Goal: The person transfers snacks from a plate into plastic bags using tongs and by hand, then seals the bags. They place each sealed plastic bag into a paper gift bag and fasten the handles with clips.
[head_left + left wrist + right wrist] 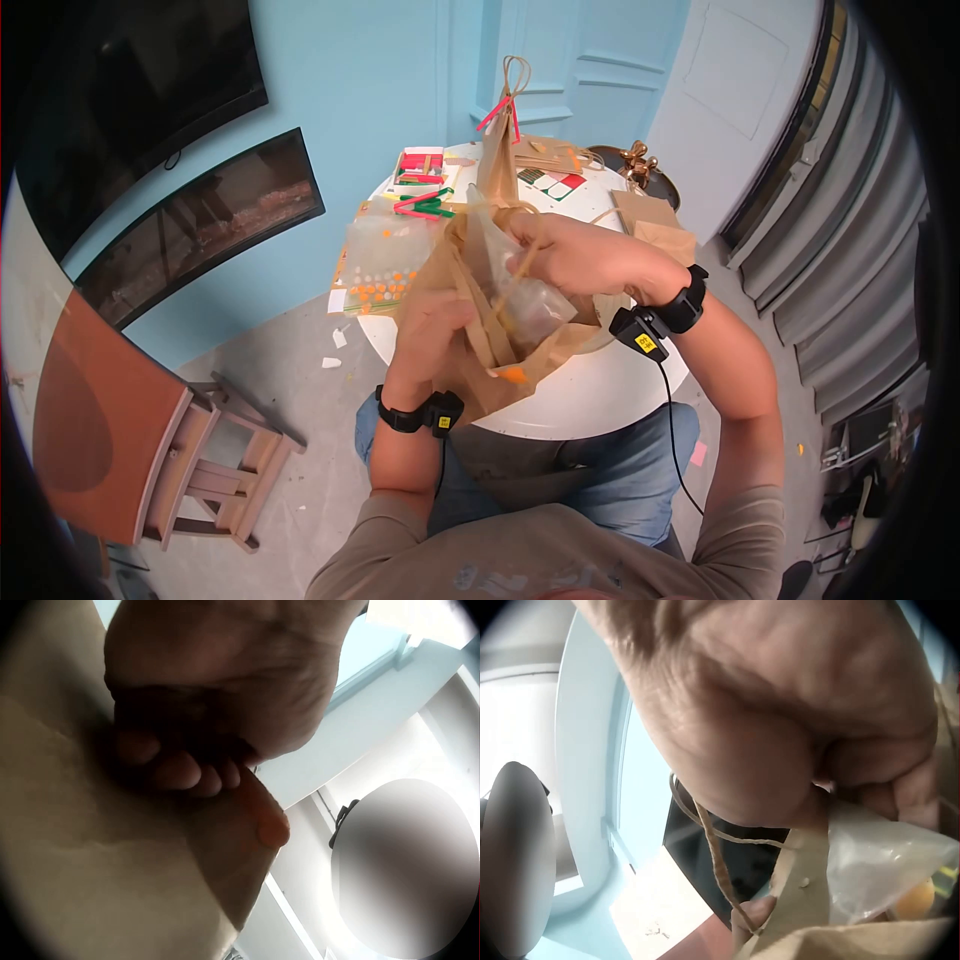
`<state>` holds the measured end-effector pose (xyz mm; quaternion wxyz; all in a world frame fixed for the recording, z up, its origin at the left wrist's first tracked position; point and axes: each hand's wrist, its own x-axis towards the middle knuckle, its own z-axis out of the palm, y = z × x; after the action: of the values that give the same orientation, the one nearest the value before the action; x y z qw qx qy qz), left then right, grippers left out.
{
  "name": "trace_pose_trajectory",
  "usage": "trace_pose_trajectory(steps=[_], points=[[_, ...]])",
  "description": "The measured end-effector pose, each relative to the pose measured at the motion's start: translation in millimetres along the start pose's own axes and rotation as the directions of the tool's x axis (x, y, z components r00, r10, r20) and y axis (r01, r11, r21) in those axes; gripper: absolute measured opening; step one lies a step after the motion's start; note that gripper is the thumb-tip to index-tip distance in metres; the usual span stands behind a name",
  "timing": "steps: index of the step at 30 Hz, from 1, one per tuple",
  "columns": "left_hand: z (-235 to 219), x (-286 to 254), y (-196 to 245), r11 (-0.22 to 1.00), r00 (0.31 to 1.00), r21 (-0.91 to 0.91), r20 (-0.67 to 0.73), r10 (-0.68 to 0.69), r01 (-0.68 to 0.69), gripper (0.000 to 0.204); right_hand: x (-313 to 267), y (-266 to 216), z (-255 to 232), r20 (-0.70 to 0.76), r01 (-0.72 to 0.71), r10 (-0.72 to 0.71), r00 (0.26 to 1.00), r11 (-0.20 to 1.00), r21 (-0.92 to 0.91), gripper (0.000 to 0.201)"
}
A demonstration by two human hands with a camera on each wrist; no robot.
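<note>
A brown paper bag (440, 375) with twisted paper handles stands tilted with its mouth up over the near side of the table. My left hand (428, 335) grips its left side; in the left wrist view the fingers of the left hand (225, 682) curl on the paper, beside an orange spot (274, 829). At the bag's mouth, my right hand (590, 258) pinches a clear plastic bag (535, 305). The right wrist view shows the right hand (780, 712) with the plastic bag (877, 862) under its curled fingers and something orange (915, 900) behind the plastic.
On the white round table (600, 395) are a standing paper bag (498, 165), a box of red sticks (420, 168), green and pink strips (428, 205), a clear sheet with orange dots (380, 265) and flat paper bags (655, 225). A wooden stool (225, 470) stands left.
</note>
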<state>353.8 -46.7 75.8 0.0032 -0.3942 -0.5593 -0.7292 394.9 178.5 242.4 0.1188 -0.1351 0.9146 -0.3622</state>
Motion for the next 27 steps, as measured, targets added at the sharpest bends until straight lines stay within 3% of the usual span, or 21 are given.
trace_pose_trajectory(steps=[1, 3, 5, 7, 9, 10, 12, 14, 16, 17, 19, 21, 25, 27], points=[[0, -3, -3, 1.000, 1.000, 0.002, 0.000, -0.001, 0.001, 0.033, 6, 9, 2, 0.004, -0.025, 0.025, 1.000, 1.000, 0.014, 0.024], [-1, -6, -6, 0.921, 0.980, -0.389, -0.174, -0.100, 0.025, 0.021, 13, 18, 5, 0.010, -0.049, 0.049, 0.999, 0.998, 0.030, 0.027], [-2, -1, -5, 0.917, 0.967, -0.398, -0.227, -0.116, 0.017, 0.026, 18, 18, 12, -0.013, -0.147, 0.147, 0.989, 0.978, -0.148, 0.031], [-6, 2, -2, 0.913, 0.952, -0.407, -0.277, -0.133, 0.010, 0.033, 23, 23, 18, -0.030, -0.150, 0.147, 0.989, 0.970, -0.193, 0.031], [-15, 2, 8, 0.998, 0.998, 0.056, -0.064, -0.025, 0.029, 0.033, 26, 23, 21, -0.046, -0.153, 0.146, 0.988, 0.959, -0.237, 0.032], [-14, 2, 14, 0.998, 0.998, 0.056, -0.064, -0.026, 0.030, 0.033, 28, 20, 22, -0.046, -0.188, 0.183, 0.982, 0.948, -0.258, 0.032], [-12, 2, 33, 0.933, 0.929, -0.032, -0.081, -0.361, 0.359, 0.033, 30, 19, 23, -0.046, -0.221, 0.216, 0.975, 0.935, -0.277, 0.032], [-9, 0, 56, 0.926, 0.923, 0.053, -0.117, -0.367, 0.375, 0.032, 33, 20, 28, 0.070, -0.124, 0.142, 0.987, 0.968, -0.217, 0.027], [-12, -7, 58, 0.909, 0.915, 0.138, -0.155, -0.372, 0.393, 0.031, 26, 5, 30, 0.062, -0.122, 0.132, 0.989, 0.981, -0.148, 0.025], [-18, -13, 53, 0.933, 0.932, 0.112, -0.172, -0.320, 0.341, 0.030, 21, -6, 30, 0.055, -0.119, 0.123, 0.991, 0.990, -0.082, 0.023], [-22, -23, 51, 0.952, 0.942, 0.089, -0.196, -0.271, 0.292, 0.028, 13, -19, 21, 0.014, -0.082, 0.084, 0.996, 0.990, -0.118, 0.022], [-19, -29, 52, 0.993, 0.972, -0.117, -0.226, -0.059, 0.033, 0.028, 3, -33, 9, -0.027, -0.049, 0.045, 0.999, 0.987, -0.152, 0.022], [-27, -27, 53, 0.966, 0.977, -0.245, -0.168, -0.132, 0.088, 0.028, 4, -29, 14, -0.133, -0.054, 0.046, 0.990, 0.997, -0.063, 0.026], [-27, -21, 59, 0.955, 0.981, 0.263, -0.171, -0.091, 0.135, 0.029, 36, 19, 44, 0.030, -0.015, 0.021, 0.999, 0.979, -0.202, 0.028]])
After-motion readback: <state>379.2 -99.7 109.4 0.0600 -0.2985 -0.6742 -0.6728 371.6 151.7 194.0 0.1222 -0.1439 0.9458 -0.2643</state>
